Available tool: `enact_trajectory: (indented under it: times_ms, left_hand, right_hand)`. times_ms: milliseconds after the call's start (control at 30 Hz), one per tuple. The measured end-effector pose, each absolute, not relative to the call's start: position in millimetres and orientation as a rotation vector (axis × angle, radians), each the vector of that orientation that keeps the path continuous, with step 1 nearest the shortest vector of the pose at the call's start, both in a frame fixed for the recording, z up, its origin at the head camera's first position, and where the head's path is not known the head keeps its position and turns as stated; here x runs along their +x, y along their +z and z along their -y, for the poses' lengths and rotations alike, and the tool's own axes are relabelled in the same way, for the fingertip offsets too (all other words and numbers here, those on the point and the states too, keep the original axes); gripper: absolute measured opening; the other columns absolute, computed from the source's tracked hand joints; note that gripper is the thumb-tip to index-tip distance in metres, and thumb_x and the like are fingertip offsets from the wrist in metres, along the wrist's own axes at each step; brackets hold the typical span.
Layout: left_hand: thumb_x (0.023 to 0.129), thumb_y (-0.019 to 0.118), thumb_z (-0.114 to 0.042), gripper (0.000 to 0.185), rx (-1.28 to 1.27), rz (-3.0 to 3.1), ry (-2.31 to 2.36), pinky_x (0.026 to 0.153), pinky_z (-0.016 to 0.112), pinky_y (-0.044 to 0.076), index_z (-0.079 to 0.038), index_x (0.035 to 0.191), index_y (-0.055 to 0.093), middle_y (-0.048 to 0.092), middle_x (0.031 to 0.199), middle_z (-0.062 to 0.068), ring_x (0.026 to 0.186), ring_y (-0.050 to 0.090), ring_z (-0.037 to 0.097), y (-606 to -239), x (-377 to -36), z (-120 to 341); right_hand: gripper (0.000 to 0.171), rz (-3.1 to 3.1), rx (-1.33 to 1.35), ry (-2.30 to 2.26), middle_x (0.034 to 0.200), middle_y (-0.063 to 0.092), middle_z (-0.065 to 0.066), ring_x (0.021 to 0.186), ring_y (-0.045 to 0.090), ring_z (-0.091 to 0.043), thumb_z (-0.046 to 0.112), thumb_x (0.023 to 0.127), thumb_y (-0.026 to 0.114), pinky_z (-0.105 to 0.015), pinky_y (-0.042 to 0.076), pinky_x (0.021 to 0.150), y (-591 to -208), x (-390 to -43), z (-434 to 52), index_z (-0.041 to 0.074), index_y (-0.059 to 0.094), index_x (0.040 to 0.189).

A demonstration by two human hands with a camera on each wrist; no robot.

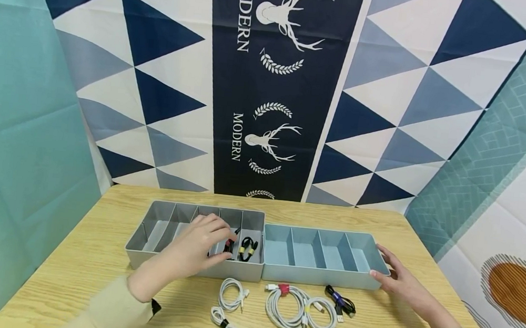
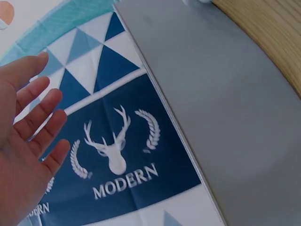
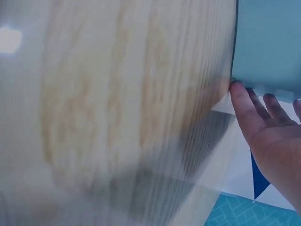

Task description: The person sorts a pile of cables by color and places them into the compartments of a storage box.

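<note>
A grey divided box point(image 1: 238, 272) stands on the table, and my left hand point(image 1: 198, 245) hovers over its middle compartments. In the left wrist view that hand's fingers point(image 2: 51, 106) are spread loosely with nothing in them. Black cables lie in the box: one with a yellow tie point(image 1: 248, 249) in the rightmost compartment, one with a red tie point(image 1: 228, 246) beside it, partly hidden by my fingers. A light blue divided box point(image 1: 323, 277) adjoins the grey one on the right. My right hand point(image 1: 399, 282) touches its right end, thumb at the front corner, fingers fairly straight.
In front of the boxes lie a white coiled cable point(image 1: 229, 304), a white cable with a black tie point(image 1: 225, 324), two larger white coils point(image 1: 276, 318) with red and yellow ties, and a black cable with a blue tie point(image 1: 340, 301). Patterned cloth point(image 1: 169, 97) hangs behind the table.
</note>
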State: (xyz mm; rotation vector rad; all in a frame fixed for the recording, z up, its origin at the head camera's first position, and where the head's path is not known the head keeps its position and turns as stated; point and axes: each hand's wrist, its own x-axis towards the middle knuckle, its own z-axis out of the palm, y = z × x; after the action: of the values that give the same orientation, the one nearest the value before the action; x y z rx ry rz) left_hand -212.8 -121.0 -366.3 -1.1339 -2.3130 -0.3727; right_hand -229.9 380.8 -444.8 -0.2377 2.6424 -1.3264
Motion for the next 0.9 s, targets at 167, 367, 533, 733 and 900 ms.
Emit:
enact_trajectory:
  times_ms: [167, 367, 533, 733, 900]
  left_hand:
    - [0.081, 0.074, -0.028, 0.027, -1.153, 2.288, -0.414, 0.081, 0.034, 0.042, -0.019, 0.105, 0.065, 0.061, 0.103, -0.007, 0.098, 0.052, 0.013, -368, -207, 102]
    - [0.081, 0.074, -0.028, 0.029, -1.18, 2.265, -0.457, 0.084, 0.034, 0.043, -0.02, 0.107, 0.064, 0.061, 0.104, -0.008, 0.1, 0.052, 0.012, -367, -200, 79]
    - [0.081, 0.073, -0.032, 0.036, -1.196, 2.314, -0.495, 0.089, 0.035, 0.042, -0.02, 0.113, 0.062, 0.06, 0.109, -0.007, 0.105, 0.051, 0.012, -367, -194, 61]
    - [0.082, 0.07, -0.039, 0.044, -1.222, 2.342, -0.463, 0.097, 0.036, 0.04, -0.021, 0.121, 0.057, 0.057, 0.117, -0.007, 0.112, 0.049, 0.011, -371, -190, 43]
    - [0.082, 0.07, -0.039, 0.047, -1.256, 2.313, -0.481, 0.092, 0.031, 0.04, -0.021, 0.123, 0.056, 0.055, 0.119, -0.006, 0.111, 0.048, 0.01, -377, -189, 28]
  right_hand:
    - [0.077, -2.668, -0.239, -1.337, 0.146, 0.015, -0.034, 0.122, 0.037, -0.055, 0.025, 0.096, 0.055, -0.037, 0.052, 0.076, -446, -232, -383, 0.012, 0.004, 0.152]
    - [0.079, -2.678, -0.251, -1.315, 0.145, 0.017, -0.035, 0.122, 0.035, -0.057, 0.023, 0.095, 0.057, -0.033, 0.051, 0.075, -443, -234, -386, 0.009, 0.004, 0.152]
    - [0.08, -2.645, -0.258, -1.328, 0.146, 0.012, -0.037, 0.125, 0.028, -0.06, 0.023, 0.095, 0.057, -0.037, 0.051, 0.078, -441, -235, -389, 0.01, 0.002, 0.151]
    - [0.08, -2.6, -0.253, -1.364, 0.146, 0.009, -0.037, 0.126, 0.025, -0.06, 0.023, 0.095, 0.057, -0.041, 0.051, 0.08, -441, -233, -387, 0.01, 0.001, 0.151]
    - [0.081, -2.61, -0.232, -1.355, 0.146, 0.008, -0.039, 0.126, 0.023, -0.062, 0.023, 0.094, 0.058, -0.043, 0.052, 0.08, -442, -234, -383, 0.009, 0.002, 0.151]
